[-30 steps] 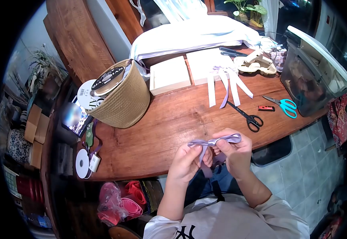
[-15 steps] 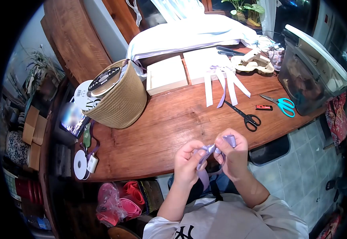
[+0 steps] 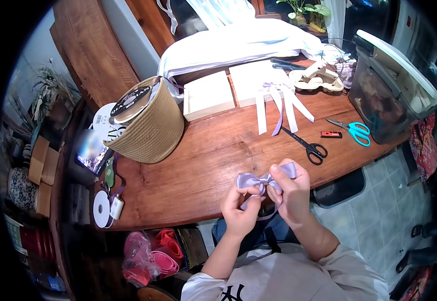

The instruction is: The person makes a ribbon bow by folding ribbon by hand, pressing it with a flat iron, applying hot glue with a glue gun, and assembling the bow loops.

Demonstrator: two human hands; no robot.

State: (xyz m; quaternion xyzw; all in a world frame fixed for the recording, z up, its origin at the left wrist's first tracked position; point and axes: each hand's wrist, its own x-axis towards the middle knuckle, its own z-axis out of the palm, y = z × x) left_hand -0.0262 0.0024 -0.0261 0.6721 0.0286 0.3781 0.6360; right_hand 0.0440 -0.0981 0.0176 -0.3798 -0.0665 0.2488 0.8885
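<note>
A lavender satin ribbon bow [image 3: 251, 180] is held up between my two hands just off the table's front edge. Its loops spread to the left and right of a gathered middle. My left hand [image 3: 240, 211] pinches the ribbon below the left loop. Fingers of my right hand [image 3: 293, 193] close on the bow near its middle and right loop. A strip of the same ribbon hangs between the hands, over my lap. Black scissors [image 3: 313, 150], a red box cutter [image 3: 331, 134] and turquoise scissors [image 3: 358, 133] lie on the table beyond my right hand.
On the wooden table [image 3: 203, 165] stand a woven basket [image 3: 151, 130] with ribbon spools, wooden trays [image 3: 209, 96] and pale ribbon strips [image 3: 289, 111]. A ribbon roll [image 3: 101, 208] lies at the left edge. A lidded plastic bin [image 3: 386, 95] stands at right; a person's leg shows far right.
The bow's left loop has come up and spread open, so the bow shows more fully. My left hand has shifted lower along the ribbon; my right hand has moved slightly.
</note>
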